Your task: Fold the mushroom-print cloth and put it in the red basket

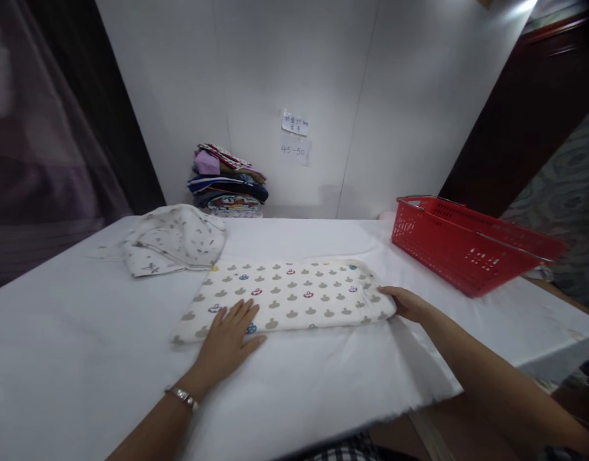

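A white cloth with a grey, blue and red mushroom-like print (294,296) lies folded into a long rectangle across the table. My left hand (232,336) rests flat on its near left part, fingers stretched out. At the cloth's right end, my right hand (407,303) grips the near corner, the thumb on top and the other fingers partly hidden at the edge. Just beyond the cloth's left end, a second white cloth with small dark sprigs (179,237) sits in a loose heap.
A red plastic basket (467,246) stands at the right side of the table (107,358). Against the back wall is a stack of folded fabrics (230,182). Paper notes (295,123) are stuck on the wall. A dark curtain (45,128) hangs at left.
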### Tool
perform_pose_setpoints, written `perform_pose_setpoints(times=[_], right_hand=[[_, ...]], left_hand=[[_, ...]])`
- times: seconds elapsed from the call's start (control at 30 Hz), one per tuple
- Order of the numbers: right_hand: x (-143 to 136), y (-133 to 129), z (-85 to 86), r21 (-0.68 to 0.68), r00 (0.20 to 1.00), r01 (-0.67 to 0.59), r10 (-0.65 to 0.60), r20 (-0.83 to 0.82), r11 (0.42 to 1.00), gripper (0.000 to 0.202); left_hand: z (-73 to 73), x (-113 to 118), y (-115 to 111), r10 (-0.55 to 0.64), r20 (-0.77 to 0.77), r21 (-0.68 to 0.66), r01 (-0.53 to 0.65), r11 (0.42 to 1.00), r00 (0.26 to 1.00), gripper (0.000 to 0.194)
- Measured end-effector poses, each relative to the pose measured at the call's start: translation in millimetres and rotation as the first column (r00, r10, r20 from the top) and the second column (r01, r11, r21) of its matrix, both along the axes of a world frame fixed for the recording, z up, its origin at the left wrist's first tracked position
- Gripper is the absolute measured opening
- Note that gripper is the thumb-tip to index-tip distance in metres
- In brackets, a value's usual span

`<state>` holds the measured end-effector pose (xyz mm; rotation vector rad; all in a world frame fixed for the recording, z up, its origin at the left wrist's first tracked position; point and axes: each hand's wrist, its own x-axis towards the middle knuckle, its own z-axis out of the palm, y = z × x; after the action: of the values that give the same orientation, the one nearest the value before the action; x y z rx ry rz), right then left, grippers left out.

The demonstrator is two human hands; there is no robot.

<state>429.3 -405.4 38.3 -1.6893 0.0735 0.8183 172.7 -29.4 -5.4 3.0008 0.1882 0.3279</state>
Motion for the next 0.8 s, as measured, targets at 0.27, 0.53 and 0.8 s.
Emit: perform_pose_setpoints(times=[0.27, 0.53, 0.8], right_hand=[[-7, -2, -2.5, 0.194, 0.999, 0.036, -0.029, -0.043, 0.98, 0.032], [-16, 1, -0.6, 0.257, 0.993, 0.113, -0.104, -0.05, 0.96, 0.032], [-16, 25, 38.6, 0.308, 0.983, 0.058, -0.108, 0.148, 0.95, 0.03]], left_hand=[[45.1, 47, -30, -0.01, -0.037, -0.282, -0.001, 0.959, 0.999, 0.067], [19.1, 146, -69, 0.113, -0.083, -0.49, -0.139, 0.86, 0.99, 0.069], [-1.4, 145, -68, 0.122, -0.02, -0.58, -0.111, 0.807, 0.992, 0.074]])
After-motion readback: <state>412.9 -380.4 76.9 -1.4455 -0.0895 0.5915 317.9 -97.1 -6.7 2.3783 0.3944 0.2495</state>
